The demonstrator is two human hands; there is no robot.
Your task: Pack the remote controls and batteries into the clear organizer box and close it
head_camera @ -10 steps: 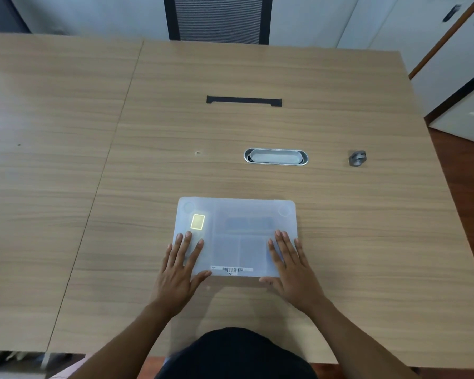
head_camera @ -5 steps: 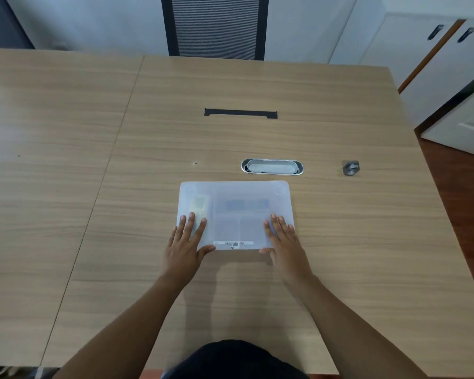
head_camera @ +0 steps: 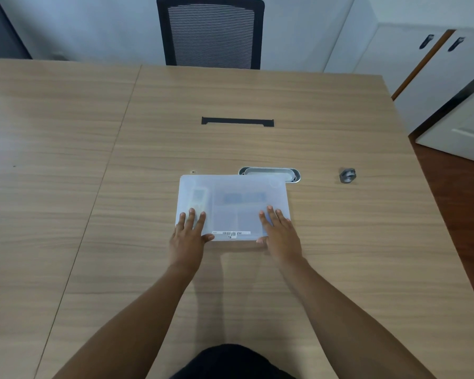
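Only a blurred barcode label [head_camera: 231, 233]

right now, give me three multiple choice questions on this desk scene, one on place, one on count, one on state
1. Where is the small metal ring?
A. right of the box
B. on the lid
C. beside the left hand

2. How many hands rest on the box?
A. none
B. one
C. two

3. What state is the box in?
A. lid down
B. lid up
C. tipped on its side

Answers:
1 A: the ring sits apart on the table, to the box's right.
2 C: the left hand and the right hand both lie flat on the lid.
3 A: the lid lies flat and a remote shows dimly through it.
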